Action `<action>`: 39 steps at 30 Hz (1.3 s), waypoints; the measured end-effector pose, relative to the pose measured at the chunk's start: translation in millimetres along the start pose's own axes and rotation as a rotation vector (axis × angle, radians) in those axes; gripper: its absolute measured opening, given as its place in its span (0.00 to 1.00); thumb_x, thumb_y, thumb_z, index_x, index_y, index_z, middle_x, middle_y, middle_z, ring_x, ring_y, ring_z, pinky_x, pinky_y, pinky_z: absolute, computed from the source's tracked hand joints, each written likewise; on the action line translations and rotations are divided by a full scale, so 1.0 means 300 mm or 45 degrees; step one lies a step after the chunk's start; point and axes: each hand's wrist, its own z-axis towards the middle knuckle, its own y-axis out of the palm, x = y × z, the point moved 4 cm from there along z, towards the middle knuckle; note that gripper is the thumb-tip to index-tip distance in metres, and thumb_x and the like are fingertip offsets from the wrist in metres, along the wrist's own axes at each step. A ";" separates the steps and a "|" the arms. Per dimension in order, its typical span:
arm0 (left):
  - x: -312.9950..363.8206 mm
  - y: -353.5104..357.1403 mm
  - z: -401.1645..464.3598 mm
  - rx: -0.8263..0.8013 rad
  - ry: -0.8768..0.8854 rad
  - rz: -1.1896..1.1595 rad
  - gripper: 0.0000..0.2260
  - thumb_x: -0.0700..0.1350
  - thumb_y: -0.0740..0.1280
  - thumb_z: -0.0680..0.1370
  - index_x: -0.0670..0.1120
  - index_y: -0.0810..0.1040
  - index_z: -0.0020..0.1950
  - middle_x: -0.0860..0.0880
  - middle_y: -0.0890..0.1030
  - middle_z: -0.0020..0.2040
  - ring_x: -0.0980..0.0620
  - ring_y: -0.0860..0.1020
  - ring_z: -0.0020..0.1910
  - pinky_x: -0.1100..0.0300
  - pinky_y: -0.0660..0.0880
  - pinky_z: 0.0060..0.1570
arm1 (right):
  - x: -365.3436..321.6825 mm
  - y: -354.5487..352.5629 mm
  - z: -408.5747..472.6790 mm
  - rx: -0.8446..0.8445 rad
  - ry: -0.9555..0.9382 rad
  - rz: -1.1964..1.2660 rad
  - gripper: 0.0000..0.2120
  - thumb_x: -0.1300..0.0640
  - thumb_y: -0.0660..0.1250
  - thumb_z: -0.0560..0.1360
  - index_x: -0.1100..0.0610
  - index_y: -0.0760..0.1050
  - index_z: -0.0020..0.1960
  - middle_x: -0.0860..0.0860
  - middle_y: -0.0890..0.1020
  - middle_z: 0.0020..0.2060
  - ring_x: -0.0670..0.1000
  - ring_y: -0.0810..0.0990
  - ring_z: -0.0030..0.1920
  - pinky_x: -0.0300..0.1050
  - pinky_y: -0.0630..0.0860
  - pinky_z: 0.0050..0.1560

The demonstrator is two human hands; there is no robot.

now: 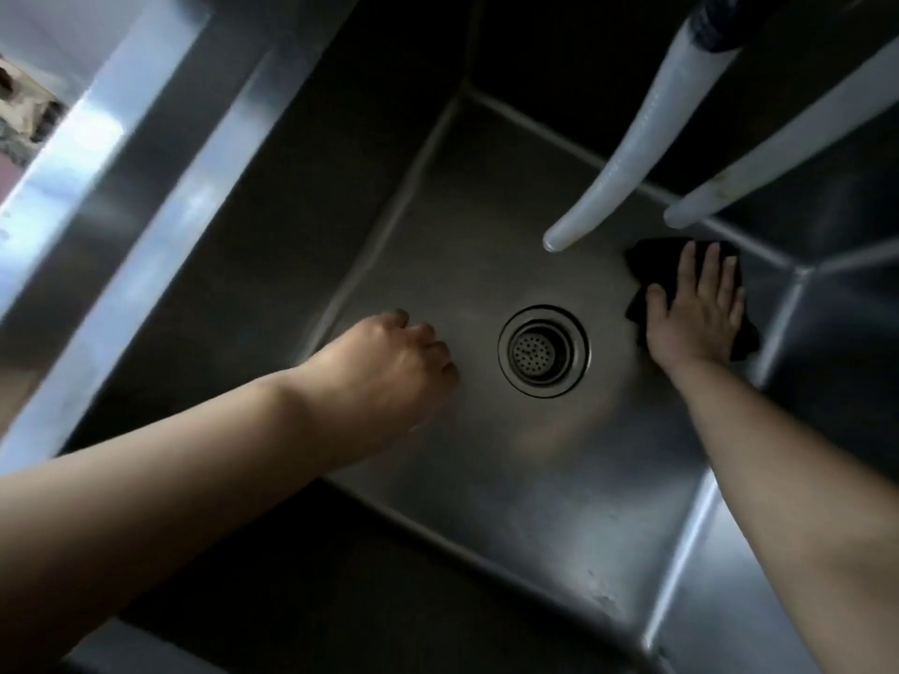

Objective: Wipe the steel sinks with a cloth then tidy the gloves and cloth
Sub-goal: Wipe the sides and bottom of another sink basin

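Note:
I look straight down into a deep steel sink (476, 479) with a round strainer drain (544, 351) in its floor. My right hand (700, 308) lies flat with straight fingers on a black cloth (647, 257), pressing it to the sink floor near the far right corner. My left hand (394, 357) rests on the floor left of the drain with its fingers curled under; it holds nothing that I can see. No gloves are in view.
Two white hose ends (627, 158) (759, 153) hang down from the top right over the sink, just above the cloth. A broad steel rim (112, 226) runs along the left side.

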 end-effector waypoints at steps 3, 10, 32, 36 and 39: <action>-0.015 0.058 0.034 -0.071 -0.105 -0.050 0.08 0.53 0.63 0.74 0.51 0.77 0.47 0.52 0.80 0.46 0.50 0.79 0.45 0.59 0.71 0.43 | 0.064 0.012 -0.072 0.001 0.145 0.026 0.33 0.43 0.46 0.75 0.52 0.45 0.77 0.54 0.48 0.77 0.54 0.44 0.76 0.54 0.41 0.73; -0.131 0.140 0.039 -0.153 -0.441 -0.171 0.13 0.58 0.62 0.74 0.52 0.74 0.52 0.52 0.79 0.51 0.50 0.77 0.49 0.59 0.61 0.40 | -0.133 0.053 -0.136 -0.027 0.381 0.098 0.32 0.46 0.52 0.79 0.51 0.43 0.77 0.56 0.45 0.77 0.58 0.41 0.76 0.58 0.40 0.72; -0.120 0.178 0.045 -0.394 -0.504 -0.230 0.12 0.54 0.62 0.76 0.51 0.73 0.57 0.50 0.77 0.58 0.47 0.77 0.56 0.57 0.70 0.49 | -0.353 0.041 -0.110 0.004 -0.301 -0.044 0.30 0.47 0.54 0.78 0.49 0.49 0.77 0.53 0.50 0.77 0.56 0.45 0.76 0.53 0.42 0.73; -0.125 0.170 0.045 -0.401 -0.511 -0.278 0.12 0.54 0.63 0.75 0.50 0.74 0.55 0.50 0.78 0.56 0.46 0.78 0.54 0.58 0.70 0.45 | -0.160 0.059 -0.279 -0.042 -0.127 -0.035 0.29 0.49 0.53 0.79 0.52 0.47 0.77 0.54 0.48 0.77 0.55 0.43 0.76 0.52 0.40 0.73; -0.121 0.158 0.043 -0.406 -0.510 -0.240 0.11 0.51 0.64 0.76 0.49 0.76 0.55 0.50 0.79 0.55 0.47 0.78 0.54 0.59 0.67 0.42 | -0.139 0.074 -0.470 -0.106 -0.181 -0.088 0.30 0.49 0.54 0.77 0.55 0.51 0.76 0.58 0.52 0.76 0.59 0.47 0.76 0.56 0.45 0.74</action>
